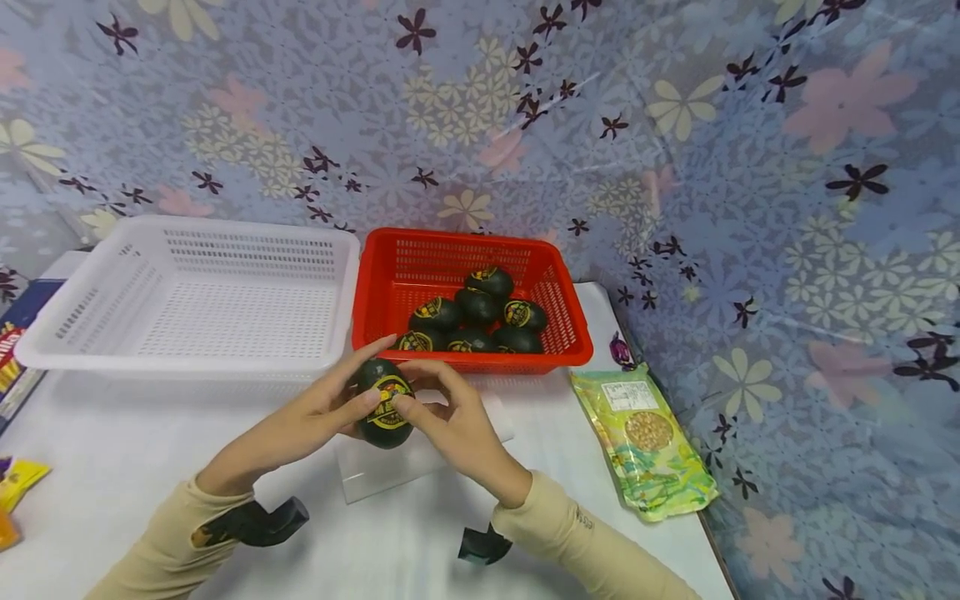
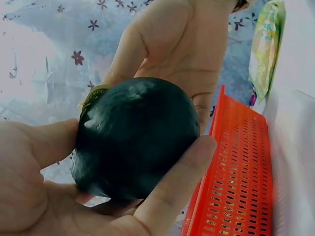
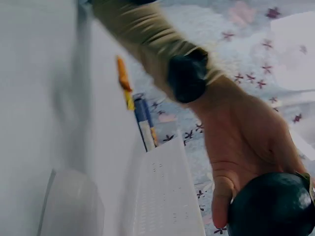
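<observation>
Both hands hold one dark green avocado (image 1: 386, 427) over the front of the table. Its yellow-and-black round sticker faces up in the head view. My left hand (image 1: 339, 410) grips it from the left, thumb at the sticker's edge and fingers round the side. From the right, my right hand (image 1: 459, 417) pinches it, with the thumb tip on the sticker. In the left wrist view the smooth underside of the avocado (image 2: 140, 140) shows between both hands. Just behind the hands stands a red basket (image 1: 566, 333) holding several more stickered avocados (image 1: 478, 307).
A white basket (image 1: 240, 312) stands left of the red one. Beneath the hands lies a flat, pale, glossy item (image 1: 375, 479). On the right are a green-yellow bag (image 1: 648, 446) and a small purple wrapper (image 1: 620, 350). Colourful packets (image 1: 26, 483) sit at the left edge.
</observation>
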Demonstrator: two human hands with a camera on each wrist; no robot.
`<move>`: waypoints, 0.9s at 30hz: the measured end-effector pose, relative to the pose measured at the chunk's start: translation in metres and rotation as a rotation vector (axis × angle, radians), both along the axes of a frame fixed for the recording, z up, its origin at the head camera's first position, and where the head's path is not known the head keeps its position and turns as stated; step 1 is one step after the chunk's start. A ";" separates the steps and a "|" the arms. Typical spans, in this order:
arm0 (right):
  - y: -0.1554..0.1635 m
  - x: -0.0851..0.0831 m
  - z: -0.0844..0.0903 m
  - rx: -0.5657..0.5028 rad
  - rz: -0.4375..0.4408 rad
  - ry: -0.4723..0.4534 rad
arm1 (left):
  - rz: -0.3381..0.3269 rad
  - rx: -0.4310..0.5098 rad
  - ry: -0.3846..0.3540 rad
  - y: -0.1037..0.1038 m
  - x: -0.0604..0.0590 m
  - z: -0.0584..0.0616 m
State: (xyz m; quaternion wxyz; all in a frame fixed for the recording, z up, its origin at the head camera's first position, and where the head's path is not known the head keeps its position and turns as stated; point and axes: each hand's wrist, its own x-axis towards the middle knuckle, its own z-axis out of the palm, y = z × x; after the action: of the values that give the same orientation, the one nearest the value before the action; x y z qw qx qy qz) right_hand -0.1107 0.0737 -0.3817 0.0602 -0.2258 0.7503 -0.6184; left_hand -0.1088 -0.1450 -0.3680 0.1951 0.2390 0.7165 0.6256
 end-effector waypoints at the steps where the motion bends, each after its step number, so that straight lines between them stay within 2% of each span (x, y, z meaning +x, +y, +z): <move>1: 0.000 -0.001 0.000 -0.017 0.017 -0.035 | 0.004 -0.004 0.004 0.000 0.000 0.000; 5: 0.002 -0.004 0.000 -0.048 0.050 -0.143 | 0.004 -0.001 0.001 -0.001 0.000 -0.001; 13: 0.004 -0.007 0.000 -0.114 0.086 -0.259 | 0.012 0.039 0.019 0.000 -0.003 -0.001; 18: 0.005 -0.005 0.001 -0.112 0.105 -0.332 | 0.014 0.041 0.041 0.000 -0.004 -0.002; 23: 0.004 -0.004 -0.001 -0.064 0.104 -0.308 | 0.021 0.033 0.037 0.000 -0.003 -0.003; 27: 0.001 -0.004 -0.002 -0.010 0.065 -0.236 | 0.083 -0.014 0.056 0.005 -0.003 -0.003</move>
State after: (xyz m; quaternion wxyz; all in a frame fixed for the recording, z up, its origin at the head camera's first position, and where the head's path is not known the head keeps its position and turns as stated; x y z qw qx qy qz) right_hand -0.1146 0.0748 -0.3837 0.1668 -0.1761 0.7272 -0.6422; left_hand -0.1123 -0.1403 -0.3714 0.1506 0.2251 0.7353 0.6213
